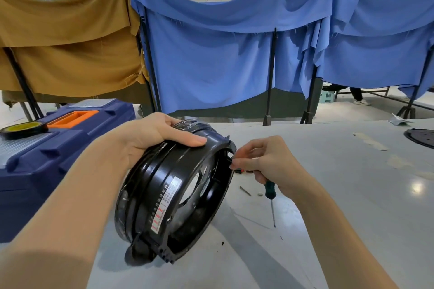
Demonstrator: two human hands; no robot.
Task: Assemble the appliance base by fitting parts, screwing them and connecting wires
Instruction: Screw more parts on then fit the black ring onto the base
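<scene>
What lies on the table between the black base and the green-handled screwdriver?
The head view shows a loose screw and a tiny pale piece lying on the table between the black base and the screwdriver.

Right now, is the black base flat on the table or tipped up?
Tipped up. The black base stands on its lower edge on the table, the left hand gripping its upper rim.

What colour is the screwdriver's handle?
Dark green; the head view shows the screwdriver handle poking out below the right hand.
</scene>
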